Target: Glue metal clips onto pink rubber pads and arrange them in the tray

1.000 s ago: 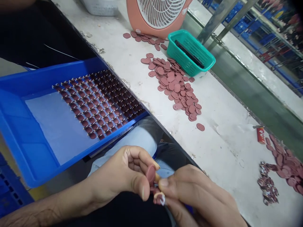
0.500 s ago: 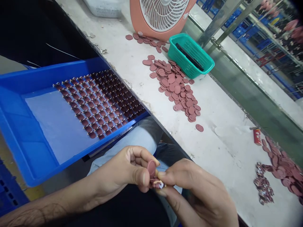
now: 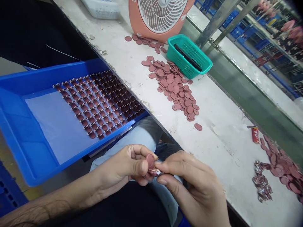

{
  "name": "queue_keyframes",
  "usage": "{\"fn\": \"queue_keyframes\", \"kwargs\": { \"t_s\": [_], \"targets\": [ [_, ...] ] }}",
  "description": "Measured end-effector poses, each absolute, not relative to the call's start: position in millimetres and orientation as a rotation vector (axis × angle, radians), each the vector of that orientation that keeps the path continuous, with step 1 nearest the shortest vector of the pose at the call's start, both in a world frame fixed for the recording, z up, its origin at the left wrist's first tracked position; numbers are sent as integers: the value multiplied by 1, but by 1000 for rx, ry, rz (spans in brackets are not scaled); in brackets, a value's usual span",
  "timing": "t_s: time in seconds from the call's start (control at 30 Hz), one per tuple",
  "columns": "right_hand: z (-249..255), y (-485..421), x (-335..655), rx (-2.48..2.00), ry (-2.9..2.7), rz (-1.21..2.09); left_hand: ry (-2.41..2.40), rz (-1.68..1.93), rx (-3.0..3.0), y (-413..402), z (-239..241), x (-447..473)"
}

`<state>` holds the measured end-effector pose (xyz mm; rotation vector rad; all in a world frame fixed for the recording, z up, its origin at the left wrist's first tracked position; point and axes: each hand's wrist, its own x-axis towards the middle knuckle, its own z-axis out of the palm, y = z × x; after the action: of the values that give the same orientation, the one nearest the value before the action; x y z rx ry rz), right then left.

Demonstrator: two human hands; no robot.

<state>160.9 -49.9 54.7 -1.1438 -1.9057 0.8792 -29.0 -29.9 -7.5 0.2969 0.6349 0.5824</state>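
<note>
Between the thumb and fingers of my left hand (image 3: 132, 167) is a reddish-brown oval disc (image 3: 150, 160), held upright above my lap. Just below it, a small shiny figure-like piece (image 3: 155, 172) in dark red and white sits against the disc; whether the two are joined I cannot tell. My right hand (image 3: 194, 183) pinches the outer end of that small piece with thumb and forefinger. To the left, a blue tray (image 3: 71, 157) holds rows of similar disc-and-figure pieces (image 3: 94, 105) on a pale sheet (image 3: 56, 126).
On the white table (image 3: 220, 151) lie a heap of oval discs (image 3: 175, 85), another disc heap (image 3: 281, 164) and a cluster of small shiny pieces (image 3: 261, 183). A green basket (image 3: 189, 56) with a black object, an orange fan (image 3: 161, 19) and a small red packet (image 3: 255, 135) stand farther back.
My right hand has shifted slightly left and up, and the small shiny piece has tilted. The disc stays in my left hand. The view has moved a little.
</note>
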Motion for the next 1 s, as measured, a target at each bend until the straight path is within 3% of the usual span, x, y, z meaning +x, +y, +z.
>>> {"fn": "queue_keyframes", "kwargs": {
  "t_s": [1.0],
  "targets": [
    [45,-41,161,-1141,-1879,973,604,607,227,-29,-17,-33]
  ]
}}
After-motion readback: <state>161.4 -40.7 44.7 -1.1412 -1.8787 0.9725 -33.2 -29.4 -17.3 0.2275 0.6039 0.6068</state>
